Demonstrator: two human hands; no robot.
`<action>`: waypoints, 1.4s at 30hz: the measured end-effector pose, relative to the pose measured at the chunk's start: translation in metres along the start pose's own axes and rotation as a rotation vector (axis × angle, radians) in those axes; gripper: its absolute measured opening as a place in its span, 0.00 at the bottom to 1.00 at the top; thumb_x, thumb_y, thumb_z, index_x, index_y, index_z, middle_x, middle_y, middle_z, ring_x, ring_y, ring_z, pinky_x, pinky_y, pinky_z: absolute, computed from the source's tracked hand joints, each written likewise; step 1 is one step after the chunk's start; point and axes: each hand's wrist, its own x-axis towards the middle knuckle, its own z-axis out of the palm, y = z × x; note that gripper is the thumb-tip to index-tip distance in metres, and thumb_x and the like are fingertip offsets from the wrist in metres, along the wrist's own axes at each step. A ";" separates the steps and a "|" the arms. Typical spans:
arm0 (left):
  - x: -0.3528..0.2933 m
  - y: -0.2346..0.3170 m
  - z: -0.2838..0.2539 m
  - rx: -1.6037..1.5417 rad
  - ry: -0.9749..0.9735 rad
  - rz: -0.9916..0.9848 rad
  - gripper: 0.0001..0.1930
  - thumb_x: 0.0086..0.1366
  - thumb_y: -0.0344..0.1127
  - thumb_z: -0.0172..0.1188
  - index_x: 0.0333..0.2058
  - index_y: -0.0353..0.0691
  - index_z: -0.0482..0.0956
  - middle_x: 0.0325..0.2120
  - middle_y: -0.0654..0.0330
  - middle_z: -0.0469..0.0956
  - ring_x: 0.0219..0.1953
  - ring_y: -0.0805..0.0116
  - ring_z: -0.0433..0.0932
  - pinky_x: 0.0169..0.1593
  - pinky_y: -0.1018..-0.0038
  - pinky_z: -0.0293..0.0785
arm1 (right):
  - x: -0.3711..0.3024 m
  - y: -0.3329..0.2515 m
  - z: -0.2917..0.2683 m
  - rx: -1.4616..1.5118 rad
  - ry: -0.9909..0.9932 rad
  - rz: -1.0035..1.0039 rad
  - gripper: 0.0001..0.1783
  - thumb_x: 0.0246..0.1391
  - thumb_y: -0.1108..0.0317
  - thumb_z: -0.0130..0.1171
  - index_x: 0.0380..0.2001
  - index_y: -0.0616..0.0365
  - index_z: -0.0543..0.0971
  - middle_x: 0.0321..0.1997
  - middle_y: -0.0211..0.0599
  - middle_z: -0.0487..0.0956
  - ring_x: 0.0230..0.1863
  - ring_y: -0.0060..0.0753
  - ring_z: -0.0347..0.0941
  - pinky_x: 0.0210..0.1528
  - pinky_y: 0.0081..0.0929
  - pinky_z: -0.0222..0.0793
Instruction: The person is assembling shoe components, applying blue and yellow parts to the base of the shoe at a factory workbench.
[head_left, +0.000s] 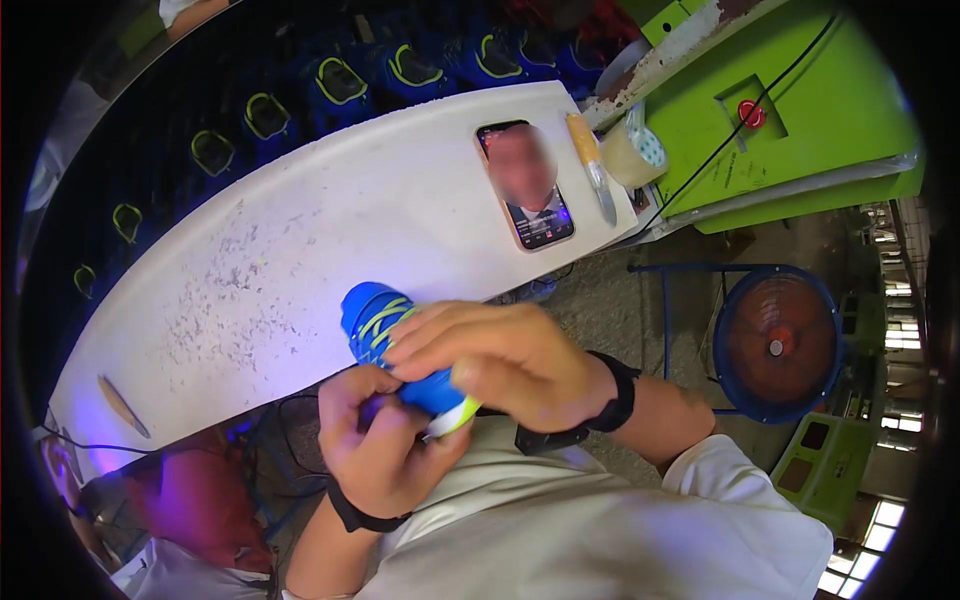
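A blue shoe (362, 312) with yellow-green laces is in my hands at the table's near edge, its toe pointing away from me. My left hand (375, 440) is closed on its left side near the heel, fingers curled. From the right, my right hand (515, 365) wraps over the shoe's upper, fingers across the laces and thumb by the collar. White and yellow-green material (455, 418) shows at the heel end, between the hands. My palms and fingers cover most of the shoe's opening.
The white curved table (330, 230) bears a phone (545, 225), a knife (590, 165) and a tape roll (640, 150) at right, and a thin tan strip (123, 406) at left. Beyond are several blue shoes (340, 82). A green machine (800, 120) and fan (777, 345) stand right.
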 end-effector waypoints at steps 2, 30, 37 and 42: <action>0.005 0.003 0.008 0.035 -0.012 -0.038 0.20 0.39 0.28 0.76 0.28 0.41 0.72 0.34 0.53 0.69 0.32 0.58 0.71 0.33 0.70 0.69 | 0.002 0.004 -0.005 0.130 0.093 0.076 0.20 0.68 0.63 0.46 0.40 0.71 0.81 0.47 0.52 0.82 0.56 0.50 0.75 0.66 0.48 0.62; -0.025 -0.019 -0.020 -0.295 0.304 -0.333 0.35 0.57 0.56 0.70 0.49 0.39 0.61 0.46 0.48 0.73 0.54 0.56 0.74 0.71 0.38 0.48 | 0.040 0.005 0.047 0.677 -0.094 0.084 0.39 0.52 0.34 0.64 0.47 0.62 0.74 0.53 0.39 0.76 0.51 0.28 0.70 0.55 0.28 0.65; -0.034 -0.010 -0.054 -0.312 0.173 -0.503 0.41 0.48 0.68 0.72 0.42 0.38 0.65 0.49 0.47 0.73 0.56 0.57 0.73 0.72 0.50 0.54 | 0.002 0.074 0.047 -0.282 0.147 -0.125 0.27 0.32 0.60 0.80 0.32 0.58 0.74 0.32 0.36 0.73 0.36 0.42 0.71 0.37 0.34 0.70; -0.028 -0.007 -0.048 -0.298 0.049 -0.499 0.39 0.47 0.66 0.73 0.42 0.39 0.67 0.51 0.47 0.73 0.57 0.57 0.73 0.73 0.49 0.47 | -0.006 0.060 0.057 -0.144 0.172 -0.130 0.25 0.30 0.63 0.79 0.28 0.55 0.71 0.30 0.35 0.69 0.33 0.43 0.69 0.34 0.37 0.68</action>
